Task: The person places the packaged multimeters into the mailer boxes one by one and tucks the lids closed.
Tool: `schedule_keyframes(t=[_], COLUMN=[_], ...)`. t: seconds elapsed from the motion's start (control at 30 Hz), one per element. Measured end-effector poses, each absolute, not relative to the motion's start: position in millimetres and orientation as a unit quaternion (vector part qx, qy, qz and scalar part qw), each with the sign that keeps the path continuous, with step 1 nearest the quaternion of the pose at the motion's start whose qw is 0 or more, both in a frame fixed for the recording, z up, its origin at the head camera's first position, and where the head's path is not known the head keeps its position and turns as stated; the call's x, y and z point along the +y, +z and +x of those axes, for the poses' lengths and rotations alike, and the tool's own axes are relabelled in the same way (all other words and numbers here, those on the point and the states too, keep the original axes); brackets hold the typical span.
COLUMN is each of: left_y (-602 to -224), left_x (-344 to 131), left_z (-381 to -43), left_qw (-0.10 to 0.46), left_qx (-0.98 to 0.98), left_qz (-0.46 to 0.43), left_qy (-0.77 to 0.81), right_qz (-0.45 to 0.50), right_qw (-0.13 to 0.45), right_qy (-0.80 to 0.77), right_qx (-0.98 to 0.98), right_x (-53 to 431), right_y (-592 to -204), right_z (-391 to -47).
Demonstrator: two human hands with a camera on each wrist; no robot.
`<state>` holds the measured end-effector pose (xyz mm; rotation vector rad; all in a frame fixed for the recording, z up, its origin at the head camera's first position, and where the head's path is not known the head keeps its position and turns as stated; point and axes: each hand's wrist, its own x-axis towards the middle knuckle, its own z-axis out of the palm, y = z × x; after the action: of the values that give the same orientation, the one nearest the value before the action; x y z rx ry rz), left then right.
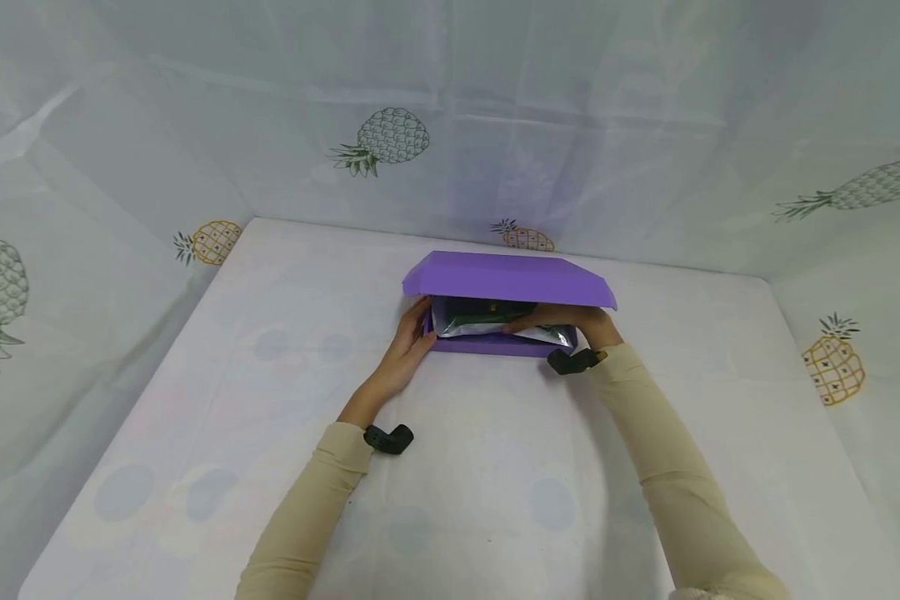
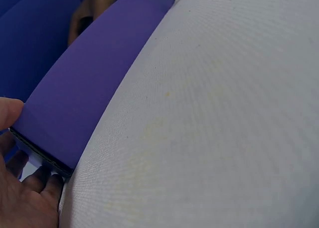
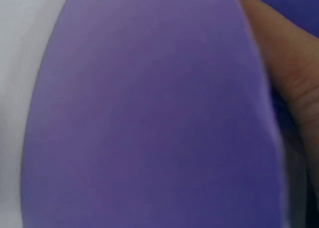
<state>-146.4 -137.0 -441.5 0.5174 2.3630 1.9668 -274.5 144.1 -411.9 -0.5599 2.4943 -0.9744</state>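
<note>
One purple box (image 1: 487,347) sits on one white-covered table (image 1: 487,433), toward its far edge, with its one purple lid (image 1: 506,277) raised and slanting over the opening. Inside the box lies green-and-silver packaging (image 1: 471,322); silver shows on both sides of the fingers over it, and whether this is one packet or more cannot be told. Two hands are at work. The left hand (image 1: 403,354) grips the box at its near left corner, the thumb at the front wall's upper edge and the other fingers along the outside of the end wall. The right hand (image 1: 568,318) reaches in under the lid from the right side, its fingers over the packaging; whether they close on it or only rest there cannot be told, as the lid hides part of the hand. Two black wrist devices (image 1: 388,439) show, one on each wrist, below two beige sleeves (image 1: 667,458), one per arm. Behind and around the table hangs pale sheeting (image 1: 607,175), on which six pineapple prints (image 1: 393,136) show: three grey-green, three yellow-orange.
</note>
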Motion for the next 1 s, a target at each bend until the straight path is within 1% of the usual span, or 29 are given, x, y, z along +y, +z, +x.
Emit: schedule_keyframes(t=[0.1, 0.37, 0.67, 1.0], left_y=[-441.7, -440.7, -440.8, -441.3], left_x=[-136.3, -135.2, -135.9, -136.0], left_z=[-146.5, -146.9, -147.6, -146.7], left_qw=[0.013, 0.014, 0.015, 0.014], left_qx=[0.756, 0.756, 0.755, 0.757], left_qz=[0.168, 0.170, 0.171, 0.166], left_qy=[0.632, 0.632, 0.633, 0.631], right_qz=[-0.201, -0.196, -0.197, -0.223], right_qw=[0.191, 0.185, 0.198, 0.169], right_qy=[-0.345, -0.352, -0.367, -0.359], right_qx=[0.897, 0.896, 0.887, 0.890], right_x=[147.0, 148.1, 145.9, 142.6], right_y=[-418.5, -425.8, -430.1, -438.9], right_z=[-277.9, -278.6, -277.1, -276.9])
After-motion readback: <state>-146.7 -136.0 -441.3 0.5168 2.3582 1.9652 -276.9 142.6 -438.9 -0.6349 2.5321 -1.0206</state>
